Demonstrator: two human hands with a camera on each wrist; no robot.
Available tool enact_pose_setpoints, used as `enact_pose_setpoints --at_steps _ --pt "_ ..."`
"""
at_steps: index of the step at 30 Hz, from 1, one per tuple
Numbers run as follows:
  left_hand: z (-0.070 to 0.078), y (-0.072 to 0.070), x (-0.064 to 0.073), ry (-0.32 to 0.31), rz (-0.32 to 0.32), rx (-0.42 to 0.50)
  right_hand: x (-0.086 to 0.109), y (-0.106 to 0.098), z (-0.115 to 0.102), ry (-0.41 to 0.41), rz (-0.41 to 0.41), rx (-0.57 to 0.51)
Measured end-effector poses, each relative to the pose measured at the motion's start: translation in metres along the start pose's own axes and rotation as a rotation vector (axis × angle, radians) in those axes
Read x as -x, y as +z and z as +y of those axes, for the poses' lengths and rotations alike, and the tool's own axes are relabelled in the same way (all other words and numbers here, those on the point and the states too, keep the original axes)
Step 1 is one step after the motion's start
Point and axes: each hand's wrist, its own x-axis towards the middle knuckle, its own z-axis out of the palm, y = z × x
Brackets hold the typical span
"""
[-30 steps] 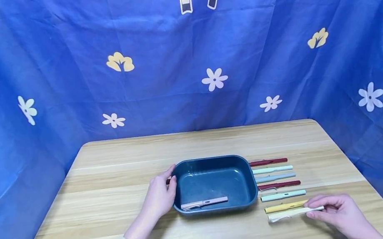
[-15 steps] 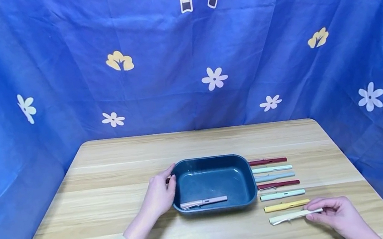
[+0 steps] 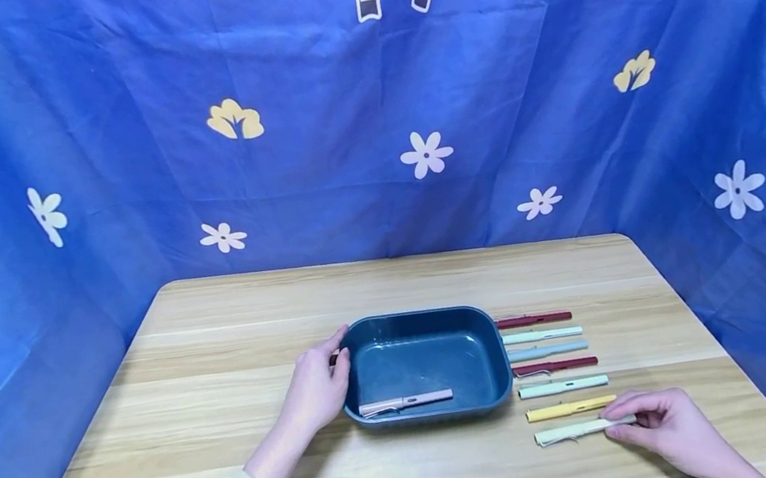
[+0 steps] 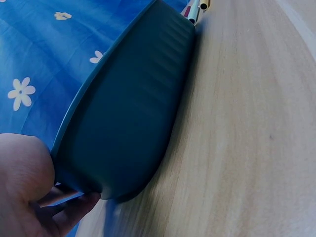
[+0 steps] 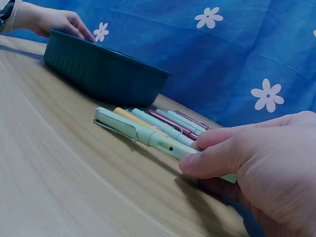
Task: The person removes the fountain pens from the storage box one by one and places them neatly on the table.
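Note:
My left hand [image 3: 319, 389] holds the left end of a dark teal plastic box [image 3: 422, 363]; in the left wrist view its fingers [image 4: 79, 210] curl against the box's end wall. Inside the box, along the near side, lies a pale lilac pen [image 3: 410, 402] with a metal clip. My right hand [image 3: 669, 428] pinches the right end of a capped pale green pen [image 3: 575, 432] between thumb and fingers. In the right wrist view, this pen's clip end points away from the hand, close over the table. Just beyond it lies a yellow pen [image 3: 571, 409], roughly parallel.
Several pens lie in a column right of the box: a mint pen [image 3: 563, 386], a dark red pen [image 3: 556, 366], a light blue pen [image 3: 549, 350], another mint pen [image 3: 544, 335] and another dark red pen [image 3: 535, 319]. A blue curtain [image 3: 331, 112] hangs behind the wooden table [image 3: 216, 334].
My right hand has shifted the pale green pen slightly toward the near edge, widening the gap to the yellow pen. The left hand and box look unchanged.

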Motion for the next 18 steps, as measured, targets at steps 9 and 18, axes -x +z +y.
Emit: enact_pose_setpoints --at_steps 9,18 --pt "0.0004 0.0002 -0.0001 0.001 0.004 -0.005 -0.003 0.0006 -0.0016 -0.033 -0.019 0.036" --pt "0.0013 -0.0002 -0.0003 0.0 0.002 -0.007 -0.0015 0.0026 -0.0018 -0.016 -0.003 0.054"
